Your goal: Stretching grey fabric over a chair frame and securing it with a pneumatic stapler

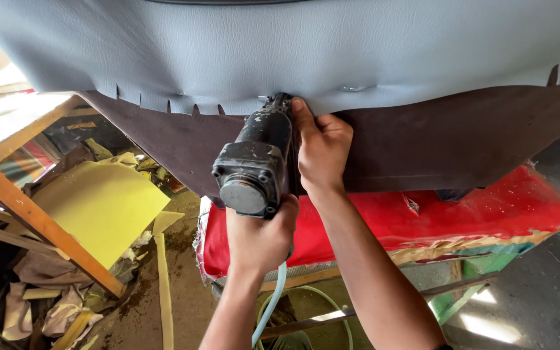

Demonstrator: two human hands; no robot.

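The left hand grips the black staple gun from below, arm raised; the right hand presses closed fingers beside it on the grey vinyl.

Pale grey-blue vinyl, finely grained like leather. Dark brown underside flap, matt, with a notched edge. Black stapler, scuffed grey at the round end cap. Pale blue-green hose. Bright red cushion, edged in tan and green. Yellow foam. Orange-brown wooden frame.
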